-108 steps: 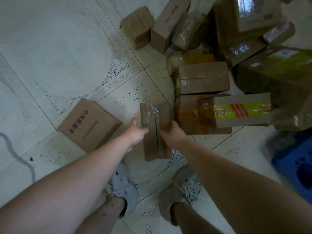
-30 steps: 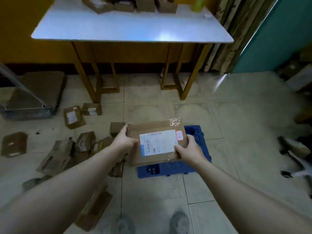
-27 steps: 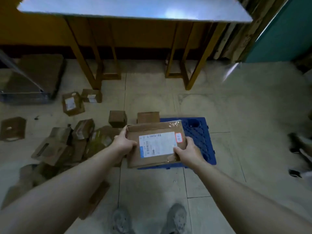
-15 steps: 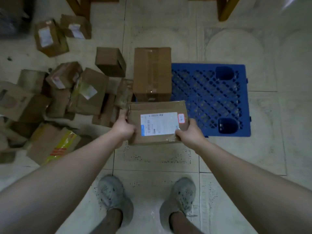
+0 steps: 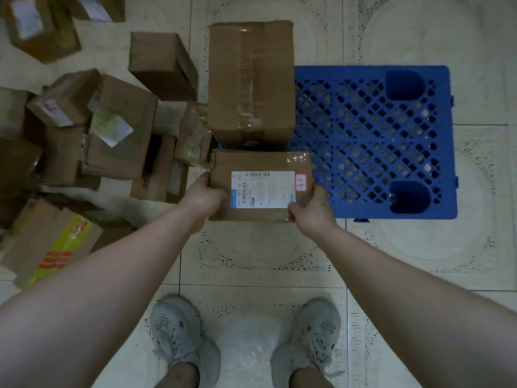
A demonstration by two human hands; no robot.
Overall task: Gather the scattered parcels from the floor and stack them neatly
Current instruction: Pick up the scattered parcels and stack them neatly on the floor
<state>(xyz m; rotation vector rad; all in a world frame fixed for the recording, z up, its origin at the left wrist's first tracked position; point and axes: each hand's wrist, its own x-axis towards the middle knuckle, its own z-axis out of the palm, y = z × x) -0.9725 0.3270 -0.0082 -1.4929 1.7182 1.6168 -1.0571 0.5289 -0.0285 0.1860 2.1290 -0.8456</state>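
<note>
Gripped at both ends, a labelled parcel (image 5: 260, 186): left hand (image 5: 202, 197) curled round its left edge, right hand (image 5: 310, 211) curled round its right corner. Held over the near left corner of the blue pallet (image 5: 372, 141), just before the taped box (image 5: 250, 82) at the pallet's left side. Scattered left of the pallet, other parcels (image 5: 120, 127)

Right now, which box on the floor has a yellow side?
The box at the lower left of the view, at the near end of the pile: its face is yellow with red stripes, while the others show brown cardboard.
</note>
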